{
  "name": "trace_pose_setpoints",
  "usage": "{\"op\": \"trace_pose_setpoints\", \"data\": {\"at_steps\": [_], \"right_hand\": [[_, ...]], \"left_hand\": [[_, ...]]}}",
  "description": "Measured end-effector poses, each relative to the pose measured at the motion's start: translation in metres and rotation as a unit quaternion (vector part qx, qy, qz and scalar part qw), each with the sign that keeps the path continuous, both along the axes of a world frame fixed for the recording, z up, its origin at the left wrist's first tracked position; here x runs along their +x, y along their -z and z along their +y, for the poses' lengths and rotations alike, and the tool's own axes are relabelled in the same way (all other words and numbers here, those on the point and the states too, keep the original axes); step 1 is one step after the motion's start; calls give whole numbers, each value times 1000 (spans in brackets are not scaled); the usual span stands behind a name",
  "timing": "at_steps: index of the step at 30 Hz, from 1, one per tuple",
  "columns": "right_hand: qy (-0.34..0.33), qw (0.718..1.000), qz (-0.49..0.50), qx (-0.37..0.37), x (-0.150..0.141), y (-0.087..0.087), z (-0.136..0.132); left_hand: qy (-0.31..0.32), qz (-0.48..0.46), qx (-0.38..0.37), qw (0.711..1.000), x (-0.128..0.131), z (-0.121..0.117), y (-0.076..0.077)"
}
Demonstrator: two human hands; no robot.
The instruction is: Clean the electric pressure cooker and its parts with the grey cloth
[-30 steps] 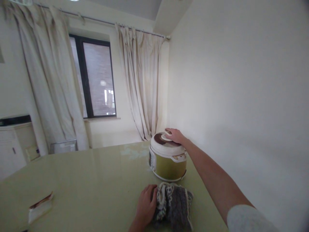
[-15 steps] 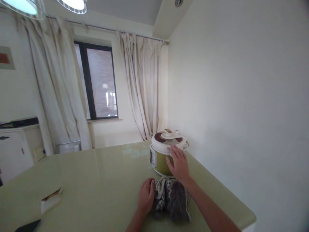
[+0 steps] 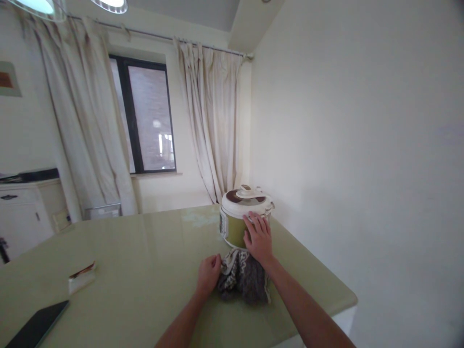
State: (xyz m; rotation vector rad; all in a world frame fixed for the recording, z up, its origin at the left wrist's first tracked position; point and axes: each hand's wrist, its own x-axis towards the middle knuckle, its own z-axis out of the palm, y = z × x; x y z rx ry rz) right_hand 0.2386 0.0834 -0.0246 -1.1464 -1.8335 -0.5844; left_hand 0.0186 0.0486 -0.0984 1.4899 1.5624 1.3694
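Nearest to me, a dark flat phone is lying at the desk's near left, well away from the work. Further in, a crumpled grey patterned cloth is lying on the pale green desk, just in front of a green and white cooker. The left hand is resting at the cloth's left edge with its fingers curling in; whether they are pinching any fabric, I cannot tell. The right hand is reaching past the cloth to the cooker's front, its fingers spreading loosely and holding nothing, the tips seeming to touch just below the lid. The cooker is standing upright towards the desk's far right, its lid lying in place.

To my eye, the wiping around here is calling for a steady cooker: the right palm would be doing best pressing lightly and flat, without pushing it towards the far edge. The cloth is bunching thickly, so folding it into a flat pad would be giving more even contact.

Over to the left a small packet is lying apart, and beyond the desk pale curtains are hanging beside a window.
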Motion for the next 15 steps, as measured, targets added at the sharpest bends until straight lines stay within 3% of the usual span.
{"op": "trace_pose_setpoints", "data": {"at_steps": [4, 7, 10, 12, 15], "right_hand": [[-66, 997, 49, -2, 16, -14, -3], [-79, 977, 196, 35, 41, -32, 13], [-34, 917, 397, 16, 68, -47, 44], [-32, 864, 497, -76, 80, -51, 67], [-92, 802, 556, -198, 85, -43, 94]], "left_hand": [[-5, -91, -37, 995, -2, 23, -22], [-1, -188, -89, 978, 2, 53, -45], [-3, -287, -156, 945, 13, 83, -64], [4, -338, -190, 922, 24, 98, -72], [24, -392, -208, 896, 40, 112, -75]]}}
